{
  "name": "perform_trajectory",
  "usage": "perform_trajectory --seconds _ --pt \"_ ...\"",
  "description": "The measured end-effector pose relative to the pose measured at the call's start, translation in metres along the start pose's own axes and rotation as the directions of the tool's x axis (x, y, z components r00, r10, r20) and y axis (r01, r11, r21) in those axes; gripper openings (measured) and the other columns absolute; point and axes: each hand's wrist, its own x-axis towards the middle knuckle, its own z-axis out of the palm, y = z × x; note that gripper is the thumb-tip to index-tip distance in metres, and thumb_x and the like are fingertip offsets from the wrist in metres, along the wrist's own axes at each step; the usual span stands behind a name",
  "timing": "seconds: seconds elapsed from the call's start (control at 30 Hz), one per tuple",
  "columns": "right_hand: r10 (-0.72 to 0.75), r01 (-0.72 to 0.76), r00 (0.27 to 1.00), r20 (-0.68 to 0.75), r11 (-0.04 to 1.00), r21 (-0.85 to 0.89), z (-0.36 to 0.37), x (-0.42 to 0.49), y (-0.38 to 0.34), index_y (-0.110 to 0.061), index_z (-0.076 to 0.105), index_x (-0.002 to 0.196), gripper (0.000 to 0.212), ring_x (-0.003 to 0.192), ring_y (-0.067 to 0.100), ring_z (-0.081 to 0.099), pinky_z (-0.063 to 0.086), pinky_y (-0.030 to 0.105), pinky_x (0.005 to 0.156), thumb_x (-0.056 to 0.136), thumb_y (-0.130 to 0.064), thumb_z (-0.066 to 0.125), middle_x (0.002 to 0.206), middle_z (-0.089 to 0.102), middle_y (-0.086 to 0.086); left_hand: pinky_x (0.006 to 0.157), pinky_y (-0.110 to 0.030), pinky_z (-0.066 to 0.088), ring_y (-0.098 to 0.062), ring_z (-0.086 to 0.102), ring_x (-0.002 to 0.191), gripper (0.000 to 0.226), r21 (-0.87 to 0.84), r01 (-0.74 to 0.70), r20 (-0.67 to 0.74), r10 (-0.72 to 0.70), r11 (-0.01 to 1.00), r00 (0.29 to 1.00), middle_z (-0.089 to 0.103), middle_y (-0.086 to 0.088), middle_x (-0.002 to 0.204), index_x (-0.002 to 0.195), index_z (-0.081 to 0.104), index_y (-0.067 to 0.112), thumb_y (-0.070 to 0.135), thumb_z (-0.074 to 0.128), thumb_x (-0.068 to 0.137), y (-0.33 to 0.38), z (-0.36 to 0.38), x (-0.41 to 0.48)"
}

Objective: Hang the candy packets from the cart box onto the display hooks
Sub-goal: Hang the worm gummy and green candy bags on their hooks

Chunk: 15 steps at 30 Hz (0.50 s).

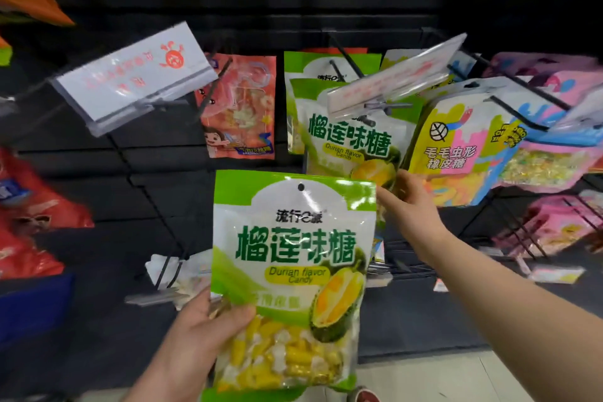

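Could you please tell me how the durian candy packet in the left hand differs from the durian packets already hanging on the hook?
The held packet is off the display, gripped low by the left hand; the hung packets hang from a hook. The held packet's punch hole is open and plain to see; a price tag holder partly covers the hung packets' tops. The right hand reaches the hung packets' lower edge. Both share the green-and-white durian design.

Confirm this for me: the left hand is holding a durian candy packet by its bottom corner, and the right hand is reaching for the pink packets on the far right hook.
Not quite. The head view shows the right hand at the lower edge of the hanging durian packets, not the pink packets. The rest holds: the left hand holds a durian candy packet by its bottom corner.
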Motion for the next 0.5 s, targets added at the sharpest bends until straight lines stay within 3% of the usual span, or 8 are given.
perform_trajectory --seconds 0.07,0.17,0.23,0.27,0.37,0.4,0.47,0.5 --pt "-0.008 0.009 1.0 -0.029 0.998 0.06 -0.006 -0.025 0.006 -0.02 0.048 0.134 0.046 0.11 0.013 0.055 0.047 0.024 0.082 0.092 -0.034 0.061 0.118 0.057 -0.007 0.057 -0.021 0.051 -0.007 0.069 0.062 0.046 -0.02 0.004 0.029 -0.004 1.0 1.0 0.073 -0.006 0.074 0.086 0.069 0.012 0.016 0.078 0.04 0.004 0.012 0.0" --pt "0.152 -0.179 0.98 0.132 0.958 0.223 -0.012 -0.063 0.012 -0.023 0.065 0.114 0.041 0.108 0.021 0.064 0.051 0.039 0.089 0.087 -0.05 0.048 0.12 0.066 0.006 0.047 -0.015 0.05 -0.005 0.069 0.055 0.032 -0.036 0.025 0.074 -0.022 0.999 0.997 0.074 0.0 0.067 0.085 0.066 0.011 -0.004 0.077 0.059 0.01 0.029 -0.001" --pt "0.2 -0.283 0.934 0.296 0.92 0.272 -0.023 -0.095 0.016 -0.015 0.068 0.096 0.027 0.089 0.027 0.068 0.054 0.035 0.077 0.092 -0.037 0.053 0.105 0.067 0.022 0.043 -0.013 0.048 -0.008 0.07 0.056 0.02 -0.053 0.036 0.096 -0.031 0.998 0.995 0.075 -0.002 0.068 0.088 0.067 0.008 -0.01 0.068 0.078 0.013 0.039 -0.003" --pt "0.157 -0.255 0.93 0.333 0.927 0.274 -0.026 -0.109 0.014 -0.015 0.069 0.098 0.023 0.088 0.025 0.069 0.055 0.032 0.073 0.09 -0.036 0.061 0.106 0.068 0.021 0.044 -0.014 0.049 -0.011 0.071 0.059 0.018 -0.053 0.041 0.109 -0.035 0.998 0.993 0.076 -0.004 0.072 0.092 0.067 0.007 -0.008 0.061 0.083 0.014 0.043 -0.003" --pt "0.0 -0.061 0.974 0.227 0.963 0.263 -0.029 -0.132 0.003 -0.016 0.066 0.105 0.063 0.087 0.013 0.071 0.054 0.019 0.069 0.057 -0.055 0.081 0.096 0.074 0.004 0.052 -0.02 0.054 -0.019 0.074 0.074 0.022 -0.028 0.035 0.142 -0.031 0.999 0.989 0.077 -0.009 0.086 0.102 0.068 0.005 -0.004 0.06 0.084 0.018 0.055 -0.002" --pt "-0.007 -0.043 0.984 0.179 0.961 0.274 -0.03 -0.136 -0.004 -0.016 0.066 0.103 0.056 0.084 0.012 0.07 0.054 0.018 0.067 0.061 -0.049 0.081 0.091 0.075 0.002 0.054 -0.02 0.054 -0.02 0.074 0.077 0.022 -0.017 0.026 0.148 -0.023 1.0 0.989 0.077 -0.009 0.089 0.104 0.067 0.005 -0.002 0.06 0.085 0.02 0.059 -0.001" --pt "-0.006 -0.032 0.992 0.125 0.953 0.3 -0.032 -0.13 -0.008 -0.016 0.065 0.099 0.021 0.079 0.01 0.069 0.054 0.017 0.063 0.079 -0.018 0.07 0.085 0.075 -0.001 0.054 -0.017 0.053 -0.015 0.074 0.076 0.02 -0.007 0.005 0.163 -0.004 1.0 0.987 0.077 -0.005 0.089 0.104 0.067 0.007 0.0 0.061 0.087 0.024 0.067 0.0" --pt "-0.007 -0.022 0.994 0.106 0.962 0.273 -0.033 -0.127 -0.008 -0.017 0.065 0.098 0.017 0.079 0.009 0.069 0.054 0.017 0.063 0.083 -0.008 0.064 0.085 0.074 -0.001 0.053 -0.016 0.052 -0.012 0.073 0.073 0.018 -0.009 -0.004 0.168 0.005 1.0 0.986 0.077 -0.003 0.086 0.103 0.066 0.007 0.0 0.061 0.087 0.026 0.07 0.001"
